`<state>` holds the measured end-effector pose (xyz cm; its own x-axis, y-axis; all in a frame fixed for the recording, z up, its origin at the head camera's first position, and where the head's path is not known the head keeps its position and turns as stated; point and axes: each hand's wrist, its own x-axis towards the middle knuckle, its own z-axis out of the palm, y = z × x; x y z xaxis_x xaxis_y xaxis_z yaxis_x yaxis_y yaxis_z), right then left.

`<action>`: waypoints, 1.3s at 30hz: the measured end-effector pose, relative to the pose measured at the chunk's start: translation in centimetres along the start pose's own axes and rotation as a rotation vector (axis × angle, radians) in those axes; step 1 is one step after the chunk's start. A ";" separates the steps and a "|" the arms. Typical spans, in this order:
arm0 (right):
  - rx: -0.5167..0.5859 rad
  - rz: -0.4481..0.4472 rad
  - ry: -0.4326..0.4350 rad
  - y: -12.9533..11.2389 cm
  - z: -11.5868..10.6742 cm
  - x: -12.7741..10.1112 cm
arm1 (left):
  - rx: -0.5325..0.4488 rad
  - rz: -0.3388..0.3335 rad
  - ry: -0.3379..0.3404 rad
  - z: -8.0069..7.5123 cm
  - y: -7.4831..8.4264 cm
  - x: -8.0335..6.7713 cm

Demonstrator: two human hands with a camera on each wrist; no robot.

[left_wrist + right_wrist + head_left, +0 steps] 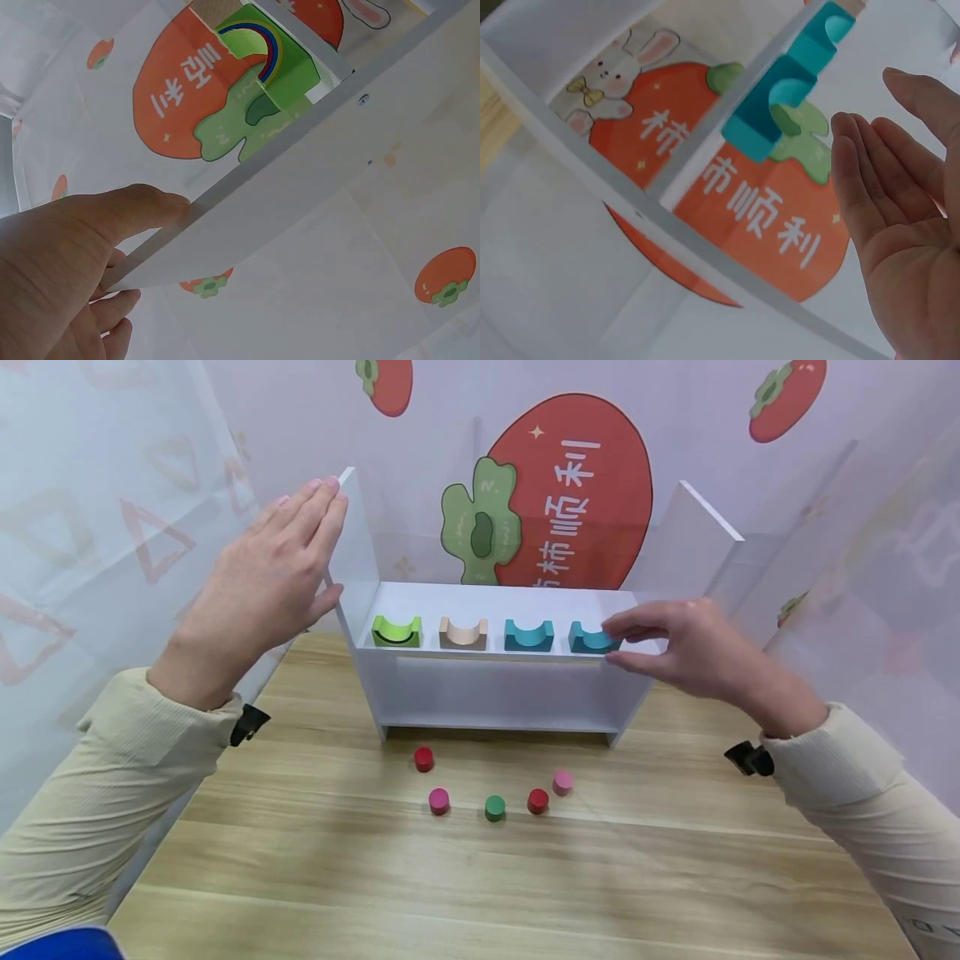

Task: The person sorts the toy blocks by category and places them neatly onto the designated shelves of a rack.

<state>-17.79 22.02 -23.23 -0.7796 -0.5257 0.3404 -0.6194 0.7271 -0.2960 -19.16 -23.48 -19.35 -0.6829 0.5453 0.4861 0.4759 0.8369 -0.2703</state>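
A white shelf unit (487, 602) stands on a wooden table (525, 877). Its upper board carries a row of arch blocks: green (396, 632), beige (462, 633), teal (528, 635) and a second teal block (588, 639) at the right end. My left hand (315, 543) lies flat, fingers straight, against the unit's left side panel (300, 172); the green block (270, 64) sits just beyond. My right hand (637, 643) reaches to the right-end teal block (772, 105), its fingers (855, 172) straight and beside the block, holding nothing.
Several small cylinders stand on the table before the shelf: red (423, 758), magenta (438, 801), green (494, 807), red (537, 801), pink (562, 782). Translucent printed walls enclose the table on three sides. The shelf's lower bay (495, 693) holds nothing.
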 end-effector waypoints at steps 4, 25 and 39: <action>0.037 -0.066 -0.006 0.4 1.9 -1.1 | 0.002 0.002 -0.003 -0.1 0.0 0.0; 0.332 0.208 -0.225 4.7 15.0 -7.9 | 0.002 -0.004 -0.024 -0.3 0.1 0.0; 0.506 0.291 -0.240 7.0 21.0 -10.3 | -0.012 -0.005 -0.032 -0.3 0.0 0.0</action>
<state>-16.03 23.29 -47.59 -0.8853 -0.4648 -0.0103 -0.2996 0.5873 -0.7519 -18.98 -23.45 -19.11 -0.7027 0.5427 0.4601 0.4792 0.8390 -0.2577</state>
